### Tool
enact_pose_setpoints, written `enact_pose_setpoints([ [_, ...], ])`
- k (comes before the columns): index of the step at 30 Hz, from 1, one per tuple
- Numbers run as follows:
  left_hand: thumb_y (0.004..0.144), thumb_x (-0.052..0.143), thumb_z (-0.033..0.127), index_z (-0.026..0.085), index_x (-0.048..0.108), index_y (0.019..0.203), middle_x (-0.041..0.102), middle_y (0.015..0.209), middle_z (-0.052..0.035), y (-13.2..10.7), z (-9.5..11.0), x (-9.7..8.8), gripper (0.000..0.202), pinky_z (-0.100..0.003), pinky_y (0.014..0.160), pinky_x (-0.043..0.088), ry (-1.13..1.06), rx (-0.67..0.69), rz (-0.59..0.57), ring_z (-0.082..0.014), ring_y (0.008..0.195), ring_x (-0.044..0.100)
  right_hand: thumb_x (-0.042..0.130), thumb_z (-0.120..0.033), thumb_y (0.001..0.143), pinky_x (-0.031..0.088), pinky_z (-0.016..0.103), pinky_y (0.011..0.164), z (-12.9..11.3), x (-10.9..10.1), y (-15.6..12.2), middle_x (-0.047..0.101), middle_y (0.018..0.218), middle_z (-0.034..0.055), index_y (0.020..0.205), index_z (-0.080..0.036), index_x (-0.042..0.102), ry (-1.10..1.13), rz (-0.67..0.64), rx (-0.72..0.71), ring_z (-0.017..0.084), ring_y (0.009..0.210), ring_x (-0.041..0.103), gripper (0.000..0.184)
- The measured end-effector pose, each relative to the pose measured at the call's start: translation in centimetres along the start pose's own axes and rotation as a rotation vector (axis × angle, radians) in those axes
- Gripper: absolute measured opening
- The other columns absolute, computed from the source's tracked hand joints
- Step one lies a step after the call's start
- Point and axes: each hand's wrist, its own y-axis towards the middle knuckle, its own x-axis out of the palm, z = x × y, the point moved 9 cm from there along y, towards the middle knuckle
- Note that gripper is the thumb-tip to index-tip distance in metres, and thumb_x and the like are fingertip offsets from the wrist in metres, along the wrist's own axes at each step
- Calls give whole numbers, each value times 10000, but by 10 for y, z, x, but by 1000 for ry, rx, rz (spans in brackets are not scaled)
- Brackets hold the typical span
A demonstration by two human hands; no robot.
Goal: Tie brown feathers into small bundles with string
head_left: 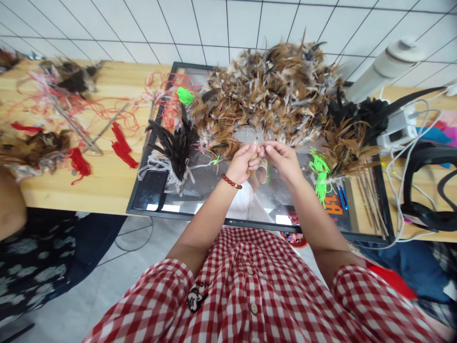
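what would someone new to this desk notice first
Most likely the big heap of brown feathers, piled at the back of the black-framed panel. Just in front of it, the left hand, below which a red bead bracelet circles the wrist, and the right hand meet with fingertips close together. The neon-green string bundle to the right of the hands also stands out.

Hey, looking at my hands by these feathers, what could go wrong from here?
The brown feather pile sits just beyond the left hand and right hand, so a bump might scatter feathers. The green strands lie beside the right forearm and could get dragged. The beaded bracelet by the left hand might catch loose fibres.
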Motion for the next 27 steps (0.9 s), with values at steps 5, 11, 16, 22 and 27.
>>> enact_pose_setpoints([
  [5,900,714,337,134,578,731,570,703,30,0,-4,6,298,-118,403,228,84,23,-109,21,425,309,848,-559,704,547,296,705,-6,-5,-2,702,698,-22,820,-236,731,212,115,16,128,667,626,363],
  [11,842,774,393,127,597,721,593,693,26,1,-8,10,341,-124,405,228,197,19,-188,21,422,323,866,-552,688,529,285,664,-6,1,-3,684,648,-26,781,-224,723,278,62,71,119,596,602,370],
  [16,848,761,408,140,597,718,649,769,11,5,-5,1,340,-146,429,302,226,88,-81,5,461,398,933,-518,587,501,273,650,-13,-12,-2,653,633,-39,698,-236,720,346,89,49,111,605,577,371],
  [22,850,751,456,154,634,728,590,620,27,8,-2,-5,346,-179,461,346,325,160,5,-46,505,465,926,-513,607,500,300,669,-18,-9,-2,686,691,-13,728,-243,776,198,-15,2,133,653,612,332],
  [27,815,746,569,160,593,672,558,583,29,5,-3,-1,460,-196,456,291,400,170,-42,-43,478,419,873,-538,672,503,325,692,-22,-13,-4,683,687,-7,738,-263,785,52,115,-89,148,667,596,296],
])
